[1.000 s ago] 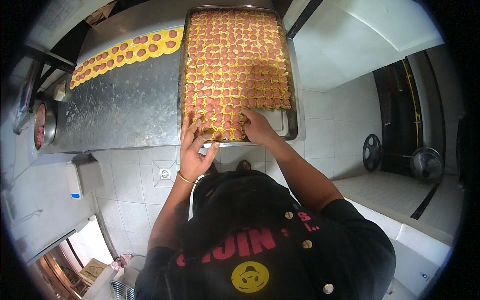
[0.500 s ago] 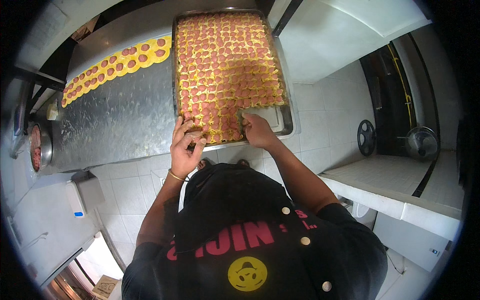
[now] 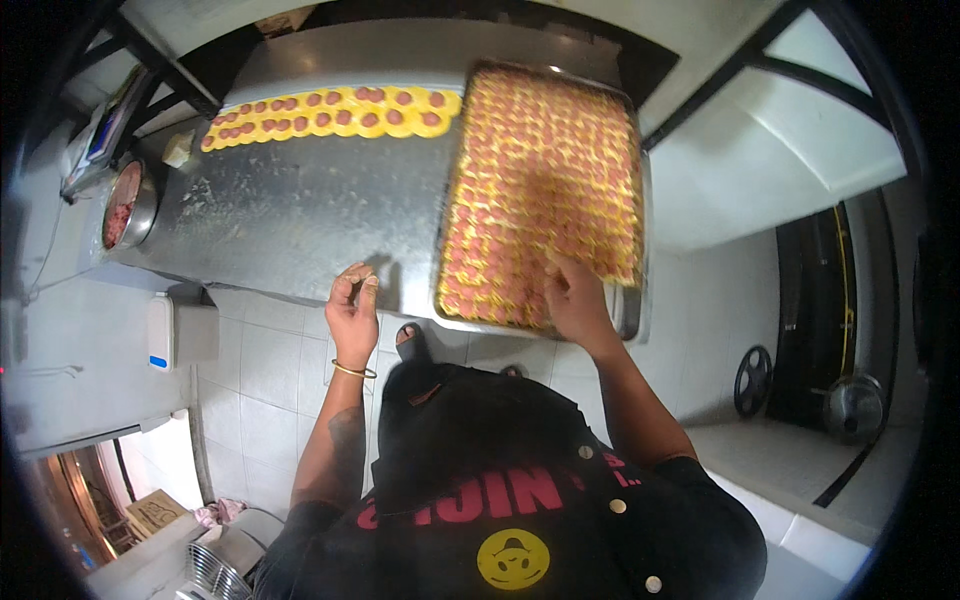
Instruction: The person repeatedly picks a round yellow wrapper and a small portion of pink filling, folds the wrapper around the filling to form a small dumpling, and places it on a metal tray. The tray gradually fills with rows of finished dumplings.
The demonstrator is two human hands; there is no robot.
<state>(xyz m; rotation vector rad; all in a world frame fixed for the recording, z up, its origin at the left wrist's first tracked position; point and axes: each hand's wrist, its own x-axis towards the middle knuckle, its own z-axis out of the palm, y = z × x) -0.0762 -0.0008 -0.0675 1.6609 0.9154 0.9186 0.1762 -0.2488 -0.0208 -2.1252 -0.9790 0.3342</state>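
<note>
A large metal tray (image 3: 441, 300) holds tight rows of small open-topped dumplings (image 3: 545, 190), yellow wrappers round pink meat filling. Over its near right part is my right hand (image 3: 580, 308), fingers curled in a pinch by the dumplings; whatever is between the fingertips is hidden. My left hand (image 3: 352, 318) hovers at the table's front edge, left of the tray and apart from it. Its thumb and fingertips are pressed together, with nothing visible in them. Along the table's far side lies a strip of overlapping round yellow wrappers (image 3: 392, 124), topped with balls of pink meat.
The steel table (image 3: 300, 215) stretches left of the tray. At its left end stands a metal bowl (image 3: 146, 212) of raw pink meat, with a small pale block (image 3: 178, 149) beyond. A dark metal frame post (image 3: 715, 85) rises right of the tray.
The view has swung left. My left hand has come away from the tray's near left corner and now sits over the table edge. My right hand stays over the tray's near right part.
</note>
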